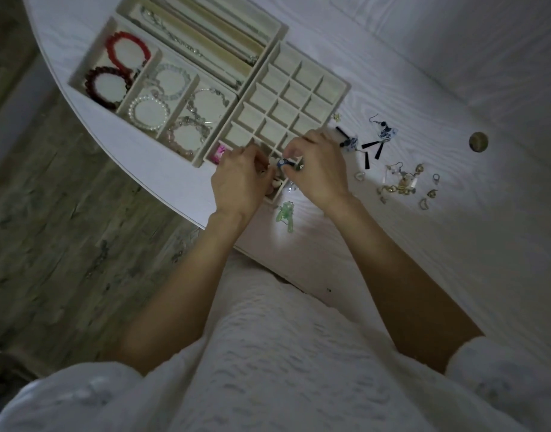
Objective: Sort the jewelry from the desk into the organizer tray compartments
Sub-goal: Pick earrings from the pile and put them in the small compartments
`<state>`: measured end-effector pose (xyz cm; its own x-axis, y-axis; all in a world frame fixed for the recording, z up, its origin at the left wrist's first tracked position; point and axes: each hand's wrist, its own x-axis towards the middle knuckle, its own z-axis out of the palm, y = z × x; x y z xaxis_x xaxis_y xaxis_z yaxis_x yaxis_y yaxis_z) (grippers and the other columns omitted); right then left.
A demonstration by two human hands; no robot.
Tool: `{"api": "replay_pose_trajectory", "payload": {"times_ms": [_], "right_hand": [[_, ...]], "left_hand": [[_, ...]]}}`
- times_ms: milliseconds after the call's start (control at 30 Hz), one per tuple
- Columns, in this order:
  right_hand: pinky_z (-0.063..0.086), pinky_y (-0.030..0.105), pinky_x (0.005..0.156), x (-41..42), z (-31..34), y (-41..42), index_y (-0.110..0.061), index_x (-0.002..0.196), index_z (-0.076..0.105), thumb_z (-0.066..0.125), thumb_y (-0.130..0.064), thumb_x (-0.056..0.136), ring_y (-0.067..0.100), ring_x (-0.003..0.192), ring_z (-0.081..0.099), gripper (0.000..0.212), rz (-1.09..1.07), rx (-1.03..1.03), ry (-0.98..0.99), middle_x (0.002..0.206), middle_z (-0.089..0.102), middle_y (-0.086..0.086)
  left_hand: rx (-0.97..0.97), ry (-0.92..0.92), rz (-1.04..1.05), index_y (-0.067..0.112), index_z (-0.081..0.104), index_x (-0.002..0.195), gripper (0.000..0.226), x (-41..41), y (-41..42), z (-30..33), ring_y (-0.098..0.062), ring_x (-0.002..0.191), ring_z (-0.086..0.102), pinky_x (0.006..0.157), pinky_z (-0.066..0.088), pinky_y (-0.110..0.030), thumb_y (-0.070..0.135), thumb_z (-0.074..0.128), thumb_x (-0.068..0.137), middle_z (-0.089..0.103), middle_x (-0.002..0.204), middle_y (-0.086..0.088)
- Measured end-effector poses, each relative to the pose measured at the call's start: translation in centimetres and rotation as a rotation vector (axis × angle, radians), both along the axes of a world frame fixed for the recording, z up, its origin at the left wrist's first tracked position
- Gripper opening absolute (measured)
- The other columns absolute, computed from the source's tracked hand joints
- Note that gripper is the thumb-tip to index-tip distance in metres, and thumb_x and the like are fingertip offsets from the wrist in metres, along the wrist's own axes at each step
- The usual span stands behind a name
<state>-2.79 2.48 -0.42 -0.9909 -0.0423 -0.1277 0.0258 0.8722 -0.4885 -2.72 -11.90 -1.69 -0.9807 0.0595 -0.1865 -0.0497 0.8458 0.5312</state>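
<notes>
A cream organizer tray (333, 98) with many small square compartments lies on the white desk. Over its near corner my right hand (317, 169) pinches a small blue piece of jewelry (282, 163). My left hand (239, 179) hovers beside it with curled fingers, which touch something small and pale that I cannot make out. A pink item (220, 152) sits in the near-left compartment. Loose jewelry lies on the desk: green earrings (285, 215), blue-and-white tassel earrings (373, 140), and a pile of gold pieces (402, 185).
A bracelet tray (81, 68) at the left holds red, dark, clear and pearl bracelets. A necklace tray (275, 32) with long slots lies behind. A round hole (478, 141) sits in the desk at the right. The desk's curved edge runs along the left, above the wooden floor.
</notes>
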Motion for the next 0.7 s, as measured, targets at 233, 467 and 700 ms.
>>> {"api": "replay_pose_trajectory", "payload": {"times_ms": [233,467,700], "right_hand": [[0.037,0.032,0.088,-0.6,0.2,0.3,-0.016,0.098,0.071,0.069,-0.025,0.083,0.024,0.105,0.048,0.018,0.16,0.112,-0.022,0.106,0.061,0.004],[0.04,0.022,0.074,-1.7,-0.2,1.1,-0.013,0.096,0.072,0.059,-0.016,0.091,0.01,0.084,0.05,0.014,0.003,-0.208,-0.061,0.089,0.058,-0.003],[0.048,0.009,0.074,-1.7,0.1,1.7,-0.006,0.097,0.07,0.064,-0.007,0.087,0.003,0.075,0.061,0.012,-0.046,-0.37,-0.052,0.089,0.07,0.003]], "left_hand": [[0.013,-0.027,0.065,0.024,0.067,0.085,0.013,0.2,0.3,0.7,-0.018,0.083,0.062,0.062,0.047,-0.031,0.036,0.064,0.084,0.068,0.082,0.005],[-0.059,0.129,0.003,0.027,0.073,0.082,0.014,0.6,0.1,1.8,-0.014,0.077,0.061,0.055,0.035,-0.024,0.041,0.068,0.082,0.068,0.076,0.009],[-0.11,0.268,-0.098,0.021,0.069,0.069,0.011,1.4,0.6,1.6,-0.018,0.064,0.058,0.05,0.027,-0.02,0.026,0.079,0.07,0.064,0.066,0.005]]}}
